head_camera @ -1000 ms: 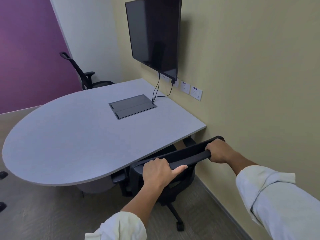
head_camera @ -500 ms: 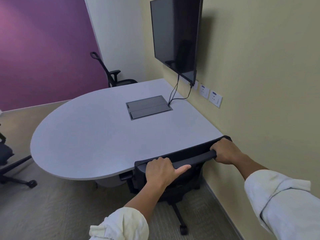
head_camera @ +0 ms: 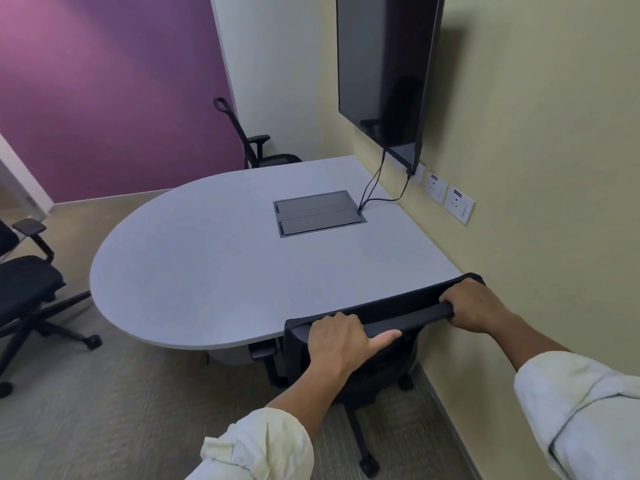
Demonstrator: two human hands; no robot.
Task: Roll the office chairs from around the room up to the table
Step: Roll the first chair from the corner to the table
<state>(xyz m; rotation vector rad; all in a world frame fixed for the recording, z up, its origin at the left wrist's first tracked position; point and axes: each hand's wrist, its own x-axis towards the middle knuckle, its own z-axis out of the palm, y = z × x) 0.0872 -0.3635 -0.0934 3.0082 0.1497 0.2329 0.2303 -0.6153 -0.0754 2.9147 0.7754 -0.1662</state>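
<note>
Both hands stayed clamped on the top rail of the black mesh-backed office chair, left hand near its left end with the thumb lying along the bar, right hand at its right end beside the yellow wall. Over the last second the chair had closed in until its back met the near edge of the pale grey rounded table, so this one looked parked. Turning left had brought a second black office chair into view, well apart from the table and probably next.
</note>
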